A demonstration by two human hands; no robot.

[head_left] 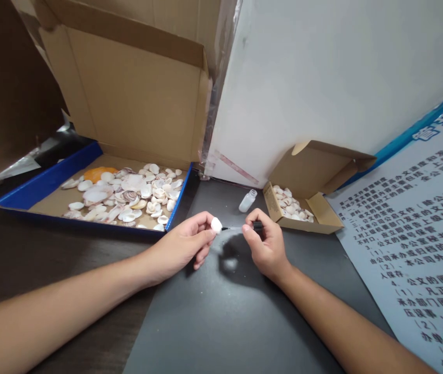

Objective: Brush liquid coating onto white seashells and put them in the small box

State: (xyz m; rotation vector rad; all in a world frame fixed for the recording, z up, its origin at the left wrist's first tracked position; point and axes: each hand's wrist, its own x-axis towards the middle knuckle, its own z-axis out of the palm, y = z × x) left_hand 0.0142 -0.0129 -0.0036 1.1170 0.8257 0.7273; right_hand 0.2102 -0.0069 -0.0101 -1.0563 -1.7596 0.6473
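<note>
My left hand (190, 239) pinches a small white seashell (216, 225) between thumb and fingers, above the dark grey mat. From the right, my right hand (266, 243) grips a small brush (258, 226) by its black cap handle. The thin stem points left, and its dark tip meets or nearly meets the shell's edge. Just beyond my right hand stands an uncapped small bottle (247, 201), whitish and translucent, with a clear neck. Both hands cast a shadow on the mat (205, 322).
At the left, an open blue-edged cardboard box (50, 174) holds many shells and an orange one (99, 174). A smaller open carton (328, 218) with white shells (289, 202) sits at the right. A white panel (322, 78) rises behind; a printed sheet (412, 223) lies far right.
</note>
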